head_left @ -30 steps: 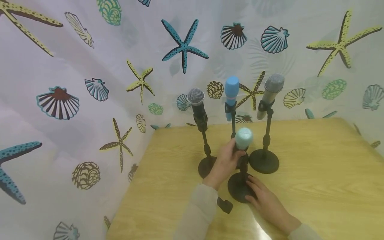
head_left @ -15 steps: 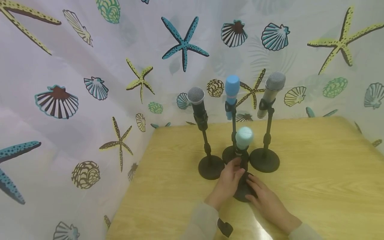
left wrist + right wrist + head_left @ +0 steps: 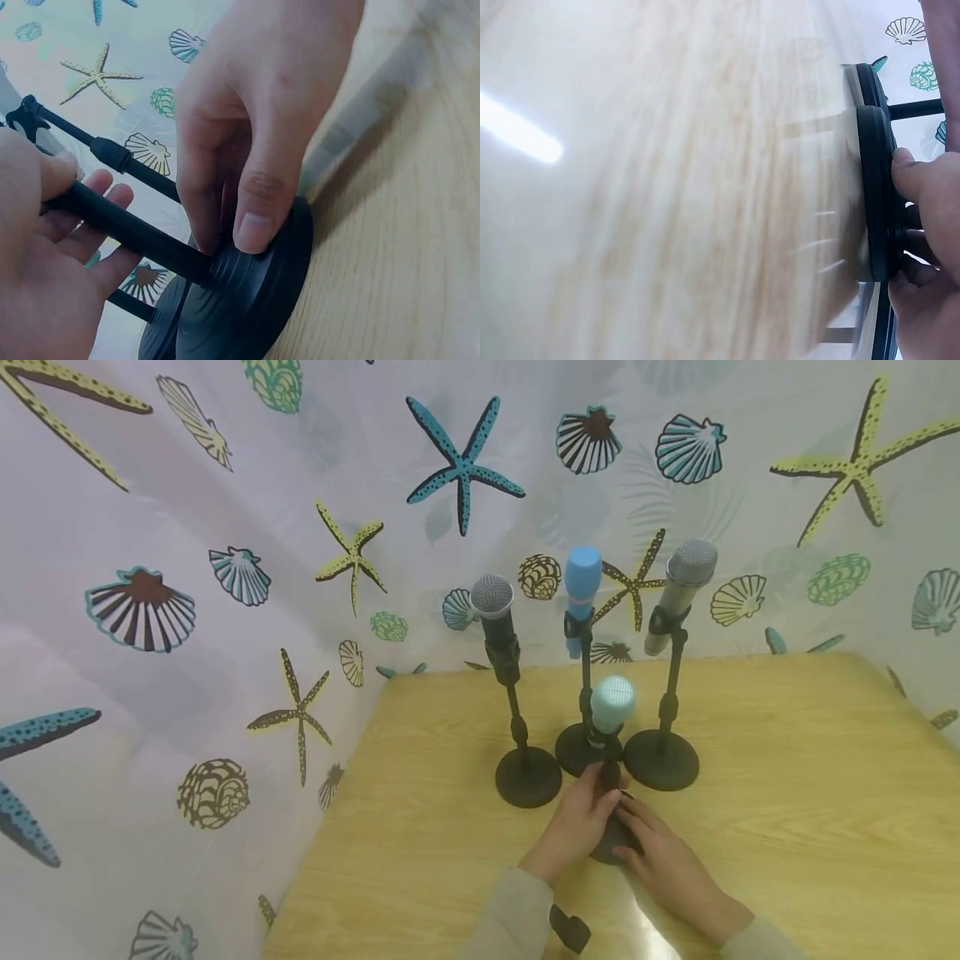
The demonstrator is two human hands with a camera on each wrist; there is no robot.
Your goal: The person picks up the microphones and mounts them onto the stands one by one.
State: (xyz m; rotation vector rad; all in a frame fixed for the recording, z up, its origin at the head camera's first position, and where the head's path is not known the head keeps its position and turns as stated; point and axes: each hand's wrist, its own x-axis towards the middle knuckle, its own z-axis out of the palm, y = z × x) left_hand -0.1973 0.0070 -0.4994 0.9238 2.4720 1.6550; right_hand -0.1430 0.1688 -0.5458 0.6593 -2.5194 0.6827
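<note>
A mint-green microphone (image 3: 613, 700) sits on a short black microphone stand (image 3: 611, 846), nearest me in the head view. My left hand (image 3: 576, 827) is around that stand's pole, below the microphone; in the left wrist view the thumb and fingers of the left hand (image 3: 56, 292) lie on either side of the pole. My right hand (image 3: 671, 864) holds the round base from the right. Bent thumb and fingers of the right hand (image 3: 934, 202) touch the base (image 3: 877, 195) in the right wrist view. Much of the pole's lower end is hidden by the hands in the head view.
Behind stand a black microphone with a silver head (image 3: 492, 597), a blue microphone (image 3: 582, 577) and a grey one (image 3: 688, 568), each on a black stand. All are on a wooden table (image 3: 787, 760). A seashell-patterned curtain (image 3: 450, 435) hangs behind and left.
My left hand has slid down from just under the mint-green microphone to the lower pole, near the base. The right hand has stayed at the base.
</note>
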